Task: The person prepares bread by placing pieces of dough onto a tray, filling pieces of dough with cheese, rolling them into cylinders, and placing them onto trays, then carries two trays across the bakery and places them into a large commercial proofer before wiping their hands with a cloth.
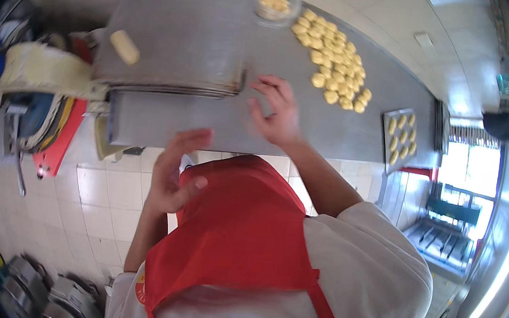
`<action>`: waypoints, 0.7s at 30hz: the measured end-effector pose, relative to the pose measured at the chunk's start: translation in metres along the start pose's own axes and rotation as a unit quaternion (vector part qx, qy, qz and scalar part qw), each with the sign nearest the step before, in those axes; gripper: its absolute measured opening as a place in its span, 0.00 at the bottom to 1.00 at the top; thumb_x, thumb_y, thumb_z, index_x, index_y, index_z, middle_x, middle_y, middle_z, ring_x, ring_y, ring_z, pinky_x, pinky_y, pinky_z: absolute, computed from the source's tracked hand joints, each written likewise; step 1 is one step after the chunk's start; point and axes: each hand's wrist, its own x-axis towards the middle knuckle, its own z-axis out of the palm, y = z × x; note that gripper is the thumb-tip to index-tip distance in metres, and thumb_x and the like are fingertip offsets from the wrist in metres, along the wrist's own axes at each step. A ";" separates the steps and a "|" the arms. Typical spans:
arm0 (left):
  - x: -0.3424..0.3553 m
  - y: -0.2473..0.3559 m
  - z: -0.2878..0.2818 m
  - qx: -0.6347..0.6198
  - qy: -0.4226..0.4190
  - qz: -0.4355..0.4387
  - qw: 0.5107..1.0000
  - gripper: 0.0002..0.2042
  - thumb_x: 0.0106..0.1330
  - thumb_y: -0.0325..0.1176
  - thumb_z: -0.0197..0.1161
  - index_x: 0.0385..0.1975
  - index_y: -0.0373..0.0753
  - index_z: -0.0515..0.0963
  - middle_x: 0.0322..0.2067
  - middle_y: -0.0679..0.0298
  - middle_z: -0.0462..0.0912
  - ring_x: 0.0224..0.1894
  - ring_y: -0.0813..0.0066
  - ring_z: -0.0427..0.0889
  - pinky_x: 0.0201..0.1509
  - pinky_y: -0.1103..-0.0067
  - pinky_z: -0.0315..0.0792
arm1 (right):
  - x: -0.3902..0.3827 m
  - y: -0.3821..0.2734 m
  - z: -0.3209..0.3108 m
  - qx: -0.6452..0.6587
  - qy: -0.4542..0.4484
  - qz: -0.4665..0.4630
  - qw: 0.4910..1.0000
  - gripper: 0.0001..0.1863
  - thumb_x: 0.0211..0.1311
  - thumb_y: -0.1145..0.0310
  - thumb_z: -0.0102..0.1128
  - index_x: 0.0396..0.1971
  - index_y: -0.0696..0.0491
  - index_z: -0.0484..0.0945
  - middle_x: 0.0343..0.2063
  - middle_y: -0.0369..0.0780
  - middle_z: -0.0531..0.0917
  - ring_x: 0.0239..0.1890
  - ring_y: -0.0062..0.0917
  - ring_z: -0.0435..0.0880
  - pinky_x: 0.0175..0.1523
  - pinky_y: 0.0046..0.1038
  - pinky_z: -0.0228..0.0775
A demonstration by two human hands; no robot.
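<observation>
My left hand (179, 172) hovers in front of the red apron, near the table's front edge, with thumb and fingers apart and nothing in it. Over the grey metal table (171, 121), my right hand (277, 112) is raised with its fingers spread, also holding nothing. Just left of it lies a stack of dark baking trays (181, 31). One oblong dough piece (125, 47) rests on the top tray's left side. Farther right, many round yellow dough balls (338, 62) sit grouped on the table. A clear bowl (276, 7) of pale shredded filling stands behind the stack.
At the table's right end is a small tray (400, 138) bearing several shaped dough pieces. Cream-coloured equipment and a red panel (58, 143) crowd the left side. Metal pots (72, 301) stand on the tiled floor at lower left. A stove (439, 243) is at the far right.
</observation>
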 end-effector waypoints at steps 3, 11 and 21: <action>0.034 -0.018 0.062 -0.049 -0.105 -0.035 0.993 0.30 0.60 0.37 0.73 0.63 0.33 0.79 0.62 0.47 0.81 0.68 0.51 0.77 0.73 0.61 0.68 | -0.079 0.130 -0.057 -0.122 -0.001 0.217 0.969 0.28 0.62 0.74 0.68 0.64 0.51 0.77 0.64 0.49 0.75 0.66 0.48 0.76 0.68 0.44 0.73; 0.137 -0.089 0.183 0.031 -0.146 -0.105 0.983 0.22 0.68 0.30 0.68 0.61 0.33 0.79 0.61 0.53 0.82 0.65 0.57 0.80 0.70 0.67 0.72 | -0.038 0.280 -0.091 -0.236 -0.249 0.197 0.919 0.26 0.57 0.74 0.68 0.58 0.45 0.81 0.62 0.46 0.75 0.61 0.44 0.79 0.64 0.45 0.78; 0.203 -0.173 0.291 0.068 0.120 -0.271 0.953 0.21 0.81 0.42 0.59 0.28 0.32 0.80 0.24 0.60 0.83 0.26 0.76 0.80 0.29 0.71 0.73 | -0.097 0.141 -0.124 0.414 0.083 0.374 0.826 0.06 0.68 0.74 0.60 0.43 0.54 0.80 0.50 0.39 0.76 0.46 0.24 0.83 0.42 0.28 0.79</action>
